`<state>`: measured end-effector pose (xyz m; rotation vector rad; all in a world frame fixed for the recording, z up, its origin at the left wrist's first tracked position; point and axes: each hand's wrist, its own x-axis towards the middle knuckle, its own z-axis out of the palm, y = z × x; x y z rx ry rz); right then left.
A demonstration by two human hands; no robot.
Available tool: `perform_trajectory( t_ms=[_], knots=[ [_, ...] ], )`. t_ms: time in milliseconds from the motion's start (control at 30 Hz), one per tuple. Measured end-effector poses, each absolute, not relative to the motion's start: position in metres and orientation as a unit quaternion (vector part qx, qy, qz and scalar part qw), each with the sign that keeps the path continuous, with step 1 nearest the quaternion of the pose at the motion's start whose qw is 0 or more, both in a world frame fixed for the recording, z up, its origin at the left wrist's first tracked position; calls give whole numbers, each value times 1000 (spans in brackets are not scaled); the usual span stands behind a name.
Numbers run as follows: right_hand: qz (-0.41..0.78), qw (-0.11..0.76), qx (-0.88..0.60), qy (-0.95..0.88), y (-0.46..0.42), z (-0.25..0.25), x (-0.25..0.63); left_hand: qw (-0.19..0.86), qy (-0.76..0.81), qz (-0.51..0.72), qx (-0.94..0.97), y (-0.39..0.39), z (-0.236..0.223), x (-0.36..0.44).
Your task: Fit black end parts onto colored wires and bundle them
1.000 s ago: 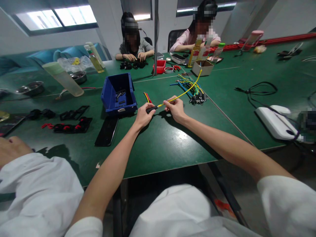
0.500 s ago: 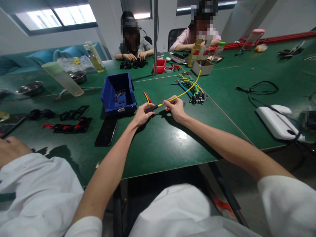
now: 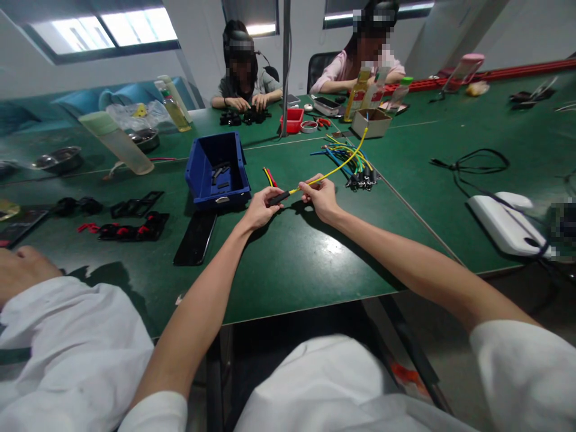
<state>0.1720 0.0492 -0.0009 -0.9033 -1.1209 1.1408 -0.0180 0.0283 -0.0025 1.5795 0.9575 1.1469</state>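
Wire (image 3: pixel 335 170), yellow, runs from the two hands up and away over the desk (image 3: pixel 292 258) toward a cardboard box (image 3: pixel 375 122). Its near end enters a black sleeve (image 3: pixel 279 197). The left hand (image 3: pixel 260 208) pinches that sleeve, fingers closed around it. The right hand (image 3: pixel 320 198) grips the wire just beside the sleeve's end, fingers closed on it. Both hands hover just above the desk, close together, the sleeve bridging the gap between them.

Just beyond the hands lie short red and yellow wires (image 3: pixel 269 176). To the right of these sits a bundle of wires (image 3: pixel 353 165) in blue, green and yellow with dark ends. A blue bin (image 3: pixel 217 170) stands to the left of the hands, small black parts inside. A phone (image 3: pixel 195 237) lies flat, near the bin's front. Farther left are black and red parts (image 3: pixel 130 230). A white charger (image 3: pixel 506 224) with a black cable rests well apart on the right.

Across the desk two other people sit, one handling black pieces (image 3: pixel 243 117), with a red box (image 3: pixel 291 120) between them.
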Motion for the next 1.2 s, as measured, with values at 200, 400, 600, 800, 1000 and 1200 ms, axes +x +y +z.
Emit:
perform_trajectory(
  t_ms=[200, 400, 600, 800, 1000, 1200],
  knots=[
    [492, 608, -389, -486, 49, -1, 171, 460, 390, 468, 646, 30, -5, -18],
    [487, 605, -391, -494, 48, 0, 171, 457, 375, 471, 655, 32, -7, -20],
    [491, 606, -385, -494, 48, 1, 172, 461, 383, 465, 652, 30, -5, -20],
    [495, 605, -384, -492, 48, 1, 171, 478, 365, 471, 645, 33, -8, -20],
    [492, 600, -394, -492, 47, 3, 171, 497, 354, 475, 634, 33, -7, -19],
    [497, 596, -390, -497, 46, 4, 170, 498, 348, 474, 638, 29, -3, -18]
  ],
)
